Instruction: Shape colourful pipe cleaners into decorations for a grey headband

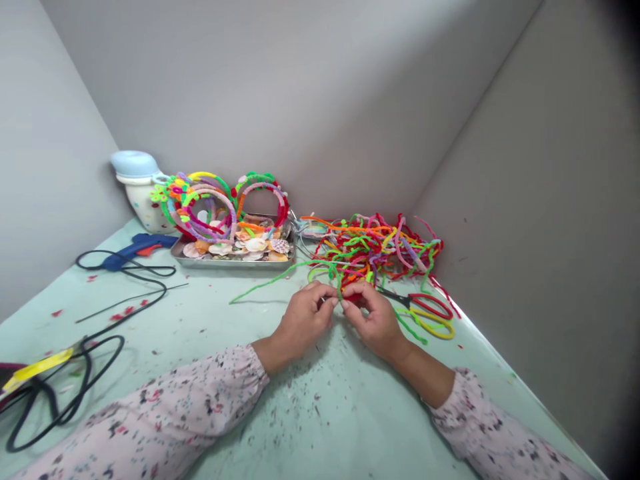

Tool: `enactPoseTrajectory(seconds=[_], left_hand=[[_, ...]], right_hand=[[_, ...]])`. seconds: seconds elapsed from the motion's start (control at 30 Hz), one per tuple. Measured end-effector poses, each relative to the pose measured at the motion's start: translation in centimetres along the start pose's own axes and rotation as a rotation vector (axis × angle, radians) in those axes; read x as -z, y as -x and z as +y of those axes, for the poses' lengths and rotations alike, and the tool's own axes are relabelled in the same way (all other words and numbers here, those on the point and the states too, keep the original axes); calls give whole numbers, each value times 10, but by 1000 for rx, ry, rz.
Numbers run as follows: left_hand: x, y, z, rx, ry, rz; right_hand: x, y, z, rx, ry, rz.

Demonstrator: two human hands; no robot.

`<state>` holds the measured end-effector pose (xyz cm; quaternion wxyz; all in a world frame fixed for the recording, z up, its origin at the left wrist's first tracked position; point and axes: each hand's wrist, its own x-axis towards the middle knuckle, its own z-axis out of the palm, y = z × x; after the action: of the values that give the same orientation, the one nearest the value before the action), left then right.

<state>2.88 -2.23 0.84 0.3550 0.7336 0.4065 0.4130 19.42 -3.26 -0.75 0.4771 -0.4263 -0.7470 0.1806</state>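
Note:
My left hand and my right hand meet over the pale green table, fingers pinched together on a green pipe cleaner that trails off to the left. Something small and red shows under my right fingers. Just behind my hands lies a tangled heap of coloured pipe cleaners. Scissors with red and yellow handles lie right of my right hand.
A metal tray of seashells with pipe-cleaner-wrapped hoops stands at the back. A blue glue gun and black cable lie left, beside a white pot with blue lid. Grey walls enclose the corner.

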Motion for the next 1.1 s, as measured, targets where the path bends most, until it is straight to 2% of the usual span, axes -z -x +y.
enactPoseTrajectory(seconds=[0.17, 0.4, 1.1], left_hand=[[1, 0, 5, -29, -3, 35], [1, 1, 9, 26, 19, 43], [1, -1, 8, 22, -6, 37]], right_hand=[[1, -1, 1, 1, -1, 10], [3, -2, 4, 28, -19, -11], [2, -2, 6, -46, -70, -31]])
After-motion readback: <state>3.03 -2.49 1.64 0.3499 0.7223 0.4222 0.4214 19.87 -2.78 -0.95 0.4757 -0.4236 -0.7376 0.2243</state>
